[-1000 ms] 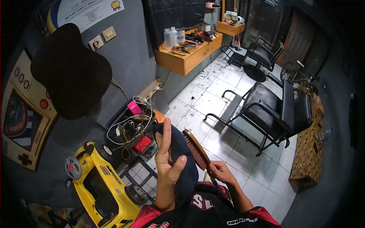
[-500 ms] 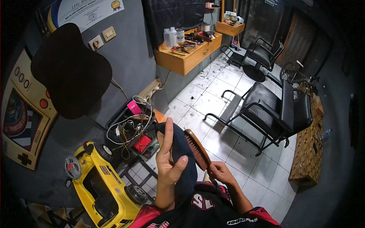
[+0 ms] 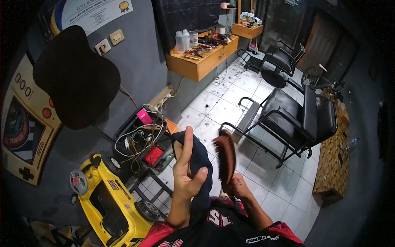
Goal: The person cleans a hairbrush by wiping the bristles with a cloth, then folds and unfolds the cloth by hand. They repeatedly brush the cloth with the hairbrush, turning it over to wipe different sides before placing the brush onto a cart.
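Note:
My left hand [image 3: 188,177] holds a dark blue cloth item [image 3: 202,158], shaped somewhat like a cap. Its index finger points up along the cloth and the thumb lies across the near side; the other fingers are mostly hidden. To the right, my right hand [image 3: 238,187] grips the lower end of a wooden-backed brush [image 3: 229,158] with dark bristles. The brush stands upright, its bristles facing left toward the cloth, with a gap between them. Motion blurs its top.
Left of my hands are a yellow toy car [image 3: 113,201] and a bin [image 3: 138,136] of tangled cables. A wall drawer shelf [image 3: 197,61] carries bottles and tools. Black salon chairs [image 3: 284,109] stand on the tiled floor at right, beside a woven chest [image 3: 332,164].
My right hand has moved the brush to the right, away from the dark blue cloth, and turned it more upright. My left hand keeps its hold, with little movement.

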Available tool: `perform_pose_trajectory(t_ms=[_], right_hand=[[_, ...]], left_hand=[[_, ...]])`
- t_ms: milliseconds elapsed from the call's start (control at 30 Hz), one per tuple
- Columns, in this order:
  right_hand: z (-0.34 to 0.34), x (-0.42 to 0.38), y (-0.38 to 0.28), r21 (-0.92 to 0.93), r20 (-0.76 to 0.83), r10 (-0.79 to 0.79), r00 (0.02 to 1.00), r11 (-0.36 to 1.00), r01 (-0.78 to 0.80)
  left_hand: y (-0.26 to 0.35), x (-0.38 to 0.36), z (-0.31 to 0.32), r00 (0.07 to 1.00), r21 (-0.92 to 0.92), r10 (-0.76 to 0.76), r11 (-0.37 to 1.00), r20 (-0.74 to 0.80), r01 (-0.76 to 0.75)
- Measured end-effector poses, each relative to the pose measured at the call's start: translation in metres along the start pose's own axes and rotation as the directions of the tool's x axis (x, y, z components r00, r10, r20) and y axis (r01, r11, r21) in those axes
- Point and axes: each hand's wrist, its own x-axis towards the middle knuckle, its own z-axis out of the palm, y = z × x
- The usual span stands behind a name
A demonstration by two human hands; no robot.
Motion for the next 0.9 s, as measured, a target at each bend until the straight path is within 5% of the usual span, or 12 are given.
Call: perform_pose_trajectory(t_ms=[100, 167, 267, 333, 467, 533, 567, 633, 733, 800, 867, 900], right_hand=[[-0.011, 0.010, 0.027, -0.153, 0.088, 0.238, 0.967, 0.963, -0.223], [-0.032, 0.015, 0.065, -0.446, -0.003, 0.401, 0.916, 0.819, -0.360], [-0.109, 0.005, 0.162, -0.918, -0.214, 0.475, 0.854, 0.201, -0.342], [-0.123, -0.011, 0.171, -0.900, -0.389, 0.470, 0.792, -0.008, -0.436], [-0.135, -0.019, 0.163, -0.870, -0.471, 0.299, 0.830, 0.002, -0.494], [-0.131, -0.002, 0.144, -0.861, -0.444, 0.219, 0.869, 0.163, -0.482], [-0.124, 0.006, 0.133, -0.756, -0.453, 0.200, 0.869, 0.432, -0.493], [-0.073, 0.021, 0.071, -0.224, -0.392, 0.320, 0.863, 0.876, -0.427], [-0.017, 0.025, 0.021, 0.021, -0.271, 0.114, 0.956, 0.993, -0.112], [-0.013, 0.023, 0.024, -0.019, -0.029, 0.049, 0.998, 0.999, -0.049], [-0.015, 0.029, 0.052, 0.025, 0.037, 0.093, 0.995, 0.995, -0.094], [-0.020, 0.032, 0.061, -0.121, -0.002, 0.127, 0.992, 0.985, -0.127]], left_hand=[[0.003, 0.006, -0.003, 0.990, 0.131, 0.128, 0.982, 0.061, -0.135], [0.007, 0.004, 0.003, 0.995, -0.057, 0.080, 0.995, -0.063, -0.083], [0.012, 0.001, -0.002, 0.994, -0.176, 0.029, 0.983, -0.107, -0.047], [0.002, 0.004, -0.015, 0.987, -0.085, 0.135, 0.986, -0.085, -0.142], [-0.002, 0.003, -0.018, 0.992, -0.124, 0.061, 0.989, -0.110, -0.075], [-0.005, 0.005, -0.016, 0.992, -0.029, 0.076, 0.996, -0.103, -0.079], [-0.006, 0.005, -0.015, 0.992, 0.021, 0.079, 0.997, -0.094, -0.078], [-0.010, 0.007, -0.010, 0.994, 0.084, 0.088, 0.993, -0.063, -0.083], [-0.011, 0.012, 0.004, 0.995, 0.224, 0.093, 0.971, -0.036, -0.083], [-0.029, 0.013, 0.007, 0.997, 0.275, 0.070, 0.958, 0.029, -0.075], [-0.027, 0.016, 0.015, 0.995, 0.295, 0.084, 0.951, 0.045, -0.093], [-0.030, 0.019, 0.013, 0.988, 0.305, 0.145, 0.940, 0.050, -0.154]])
